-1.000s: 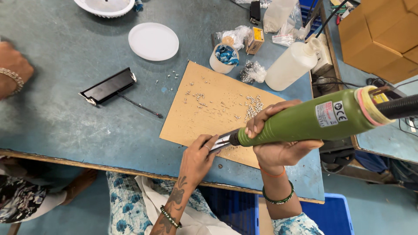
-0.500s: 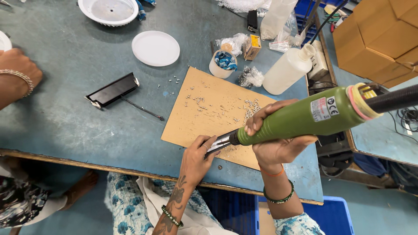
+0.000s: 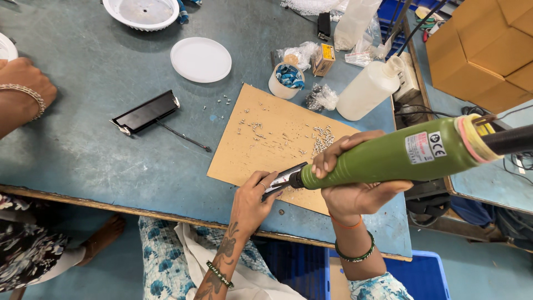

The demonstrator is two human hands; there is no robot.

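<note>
My right hand (image 3: 355, 178) grips a green electric screwdriver (image 3: 388, 158), held almost level with its tip pointing left. My left hand (image 3: 252, 203) pinches at the tool's metal tip (image 3: 280, 183), fingers closed around it; whether a screw is between them is hidden. Both hands hover over the near edge of a brown cardboard sheet (image 3: 266, 155) strewn with several small screws (image 3: 319, 139).
A black rectangular part with a wire (image 3: 145, 111) lies left of the cardboard. A white disc (image 3: 201, 59), a white round housing (image 3: 142, 11), a small tub of blue pieces (image 3: 284, 81) and a white bottle (image 3: 369, 89) stand behind. Another person's hand (image 3: 22, 89) rests at left. Cardboard boxes (image 3: 488, 44) are at right.
The view has shifted slightly; the screwdriver and both hands stay together at the cardboard's near edge, with little visible movement.
</note>
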